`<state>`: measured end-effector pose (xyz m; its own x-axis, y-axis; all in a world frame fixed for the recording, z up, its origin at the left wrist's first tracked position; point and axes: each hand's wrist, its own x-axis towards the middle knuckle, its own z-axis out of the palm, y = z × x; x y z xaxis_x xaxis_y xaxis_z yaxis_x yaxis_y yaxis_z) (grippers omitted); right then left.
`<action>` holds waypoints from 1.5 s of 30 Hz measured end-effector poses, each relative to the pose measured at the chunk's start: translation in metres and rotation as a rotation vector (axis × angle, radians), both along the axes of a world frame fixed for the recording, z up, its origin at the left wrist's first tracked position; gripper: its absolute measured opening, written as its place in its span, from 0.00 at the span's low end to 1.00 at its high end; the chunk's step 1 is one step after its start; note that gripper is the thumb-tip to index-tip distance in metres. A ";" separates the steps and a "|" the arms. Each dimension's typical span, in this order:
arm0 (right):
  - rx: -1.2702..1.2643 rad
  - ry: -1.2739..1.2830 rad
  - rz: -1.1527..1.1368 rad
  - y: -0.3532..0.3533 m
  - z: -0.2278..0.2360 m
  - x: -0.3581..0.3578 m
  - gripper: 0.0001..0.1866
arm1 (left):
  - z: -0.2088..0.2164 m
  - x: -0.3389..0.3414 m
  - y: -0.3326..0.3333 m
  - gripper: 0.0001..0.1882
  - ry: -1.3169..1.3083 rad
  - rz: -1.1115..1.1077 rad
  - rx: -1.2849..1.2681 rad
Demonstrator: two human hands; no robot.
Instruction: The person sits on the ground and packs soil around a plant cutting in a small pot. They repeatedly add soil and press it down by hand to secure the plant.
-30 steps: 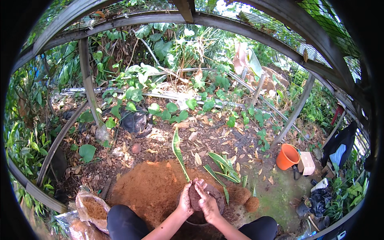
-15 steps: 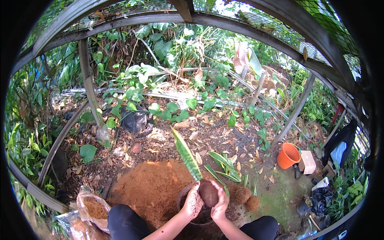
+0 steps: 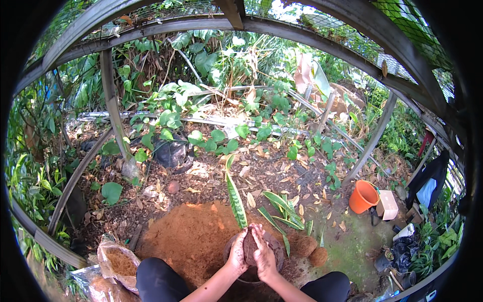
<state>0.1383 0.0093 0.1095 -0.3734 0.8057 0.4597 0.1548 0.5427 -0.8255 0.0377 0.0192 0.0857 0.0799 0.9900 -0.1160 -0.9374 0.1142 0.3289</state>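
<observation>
Work position: both hands are over the bowl point(image 3: 276, 248), between the knees point(image 3: 158, 282). The left hand point(image 3: 237, 252) and right hand point(image 3: 263, 255) are cupped around the ball point(image 3: 249, 246), a dark brown lump, one palm on each side. Both hands are dirty with dark material. The left hand presses on the ball's left side; the right hand lies flat along its right side, fingers extended forward.

Leaf point(image 3: 235, 201): long, green, pale-edged, pointing away from the person. Its lower end meets the left fingertips; whether the ball or the fingers secure it cannot be told.

Bowl: round, open at the top, dark inside. The hands and ball hide much of the interior, so its contents cannot be identified. The brown heap point(image 3: 183, 234) adjoins it on the left. To the right lie loose leaves point(image 3: 283, 207) and two fibre balls point(image 3: 306, 246), set side by side.

Containers, left side: an open clear bag point(image 3: 108, 249) holds brown fibre. A second bag point(image 3: 103, 288), just below it, also shows brown material through the plastic.

Containers, right side: an orange bucket point(image 3: 363, 198) stands well apart from the bowl, mouth upward; its contents cannot be made out. A carton point(image 3: 386, 205) is just beside it. Nearer the person lies a crumpled black bag point(image 3: 402, 253), contents hidden.
</observation>
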 end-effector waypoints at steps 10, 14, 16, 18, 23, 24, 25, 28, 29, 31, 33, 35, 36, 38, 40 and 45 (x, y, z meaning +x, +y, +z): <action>0.716 -0.254 0.043 0.004 0.000 0.012 0.15 | -0.025 0.000 0.008 0.12 -0.226 -0.298 0.400; 0.695 -0.127 -0.035 0.007 -0.014 0.009 0.11 | -0.037 0.007 0.001 0.12 -0.336 -0.242 -0.074; 0.697 -0.128 -0.043 0.009 -0.018 0.006 0.10 | -0.039 0.001 0.001 0.12 -0.232 -0.245 -0.006; 0.678 -0.108 -0.004 0.011 -0.017 0.004 0.12 | -0.040 -0.006 0.001 0.12 -0.478 -0.312 -0.019; 0.583 -0.355 0.093 0.014 -0.003 0.004 0.17 | -0.049 -0.011 0.000 0.15 -0.042 -0.055 -0.134; 0.580 -0.365 0.054 0.013 -0.002 0.003 0.17 | -0.051 -0.010 0.004 0.18 -0.144 -0.111 -0.082; 0.555 -0.410 0.015 0.011 -0.002 0.002 0.17 | -0.055 -0.010 0.003 0.19 -0.192 -0.146 -0.036; 0.520 -0.288 0.009 0.005 -0.007 -0.002 0.17 | -0.065 -0.012 0.002 0.20 -0.242 -0.165 0.039; 0.481 -0.262 0.004 0.005 -0.009 -0.004 0.16 | -0.067 -0.013 0.002 0.19 -0.234 -0.159 0.010; 0.497 -0.263 0.021 0.007 -0.015 -0.005 0.16 | -0.068 -0.014 0.002 0.19 -0.232 -0.153 0.022; 0.399 -0.217 0.093 0.013 -0.018 -0.004 0.16 | -0.066 -0.013 0.002 0.19 -0.158 -0.100 0.000; 0.184 -0.114 0.223 0.018 -0.019 -0.002 0.15 | -0.060 -0.013 0.002 0.19 -0.194 -0.129 0.032; 0.085 0.050 0.225 0.019 -0.019 -0.001 0.16 | -0.056 -0.013 0.003 0.19 -0.271 -0.180 0.059; 0.225 -0.057 0.126 0.018 -0.018 0.001 0.16 | -0.048 -0.010 0.003 0.19 -0.229 -0.194 0.057; 0.304 -0.107 0.062 0.015 -0.017 0.002 0.17 | -0.041 -0.007 -0.002 0.19 -0.132 -0.125 -0.089; 0.190 -0.086 0.078 0.014 -0.009 -0.001 0.17 | -0.028 -0.009 -0.001 0.18 -0.006 -0.109 -0.133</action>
<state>0.1377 0.0229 0.1008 -0.4755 0.6746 0.5646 0.1717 0.7006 -0.6926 0.0285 0.0183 0.0577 0.1866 0.9514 -0.2450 -0.9190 0.2572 0.2988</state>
